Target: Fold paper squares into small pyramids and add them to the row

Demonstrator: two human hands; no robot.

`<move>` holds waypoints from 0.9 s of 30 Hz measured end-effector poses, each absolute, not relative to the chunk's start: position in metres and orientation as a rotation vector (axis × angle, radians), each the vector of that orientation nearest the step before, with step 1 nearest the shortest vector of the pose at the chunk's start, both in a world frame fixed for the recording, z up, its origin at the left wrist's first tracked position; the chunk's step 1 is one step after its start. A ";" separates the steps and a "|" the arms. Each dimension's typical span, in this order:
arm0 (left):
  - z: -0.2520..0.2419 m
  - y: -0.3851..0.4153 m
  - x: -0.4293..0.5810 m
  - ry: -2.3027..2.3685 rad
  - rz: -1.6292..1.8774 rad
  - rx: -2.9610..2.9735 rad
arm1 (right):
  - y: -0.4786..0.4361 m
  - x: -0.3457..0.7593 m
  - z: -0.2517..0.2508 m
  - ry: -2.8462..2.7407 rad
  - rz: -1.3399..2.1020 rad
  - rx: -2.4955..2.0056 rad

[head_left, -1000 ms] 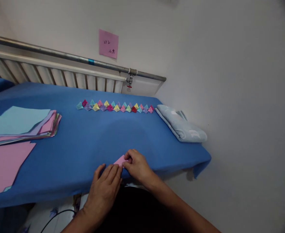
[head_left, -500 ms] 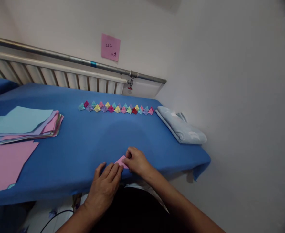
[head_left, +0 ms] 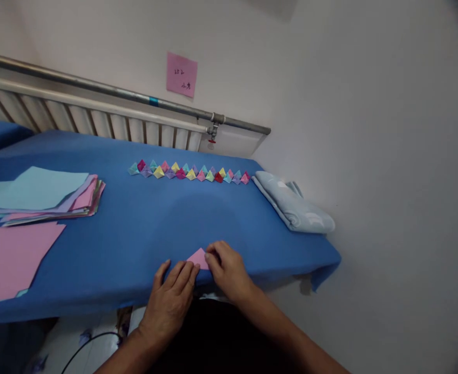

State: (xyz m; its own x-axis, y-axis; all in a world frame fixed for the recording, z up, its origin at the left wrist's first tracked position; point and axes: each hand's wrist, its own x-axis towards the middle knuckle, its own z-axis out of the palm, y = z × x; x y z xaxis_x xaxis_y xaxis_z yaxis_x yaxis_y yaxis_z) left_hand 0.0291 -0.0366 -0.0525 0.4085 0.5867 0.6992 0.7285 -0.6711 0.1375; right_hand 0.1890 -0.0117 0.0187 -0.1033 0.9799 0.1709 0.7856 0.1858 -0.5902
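Observation:
A small pink sheet of paper, folded to a pointed shape, lies near the front edge of the blue-covered table. My left hand rests with its fingers stretched out flat, the fingertips pressing on the paper's lower left part. At the paper's right edge, my right hand has curled fingers, with thumb and forefinger closed at the corner. My fingers cover both lower corners of the paper.
Small folded paper pieces in many colours stand in two rows further back. Left are a stack of coloured paper and pink sheets. A folded light-blue cloth lies right, by the wall. Behind runs a radiator.
My right hand has shifted slightly right along the paper, so more of its pink surface shows. My left hand keeps its place on it. The view has tilted a little.

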 end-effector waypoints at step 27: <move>-0.038 -0.043 0.018 -1.223 -0.957 -2.486 | -0.051 0.206 -0.006 -2.577 0.107 -1.354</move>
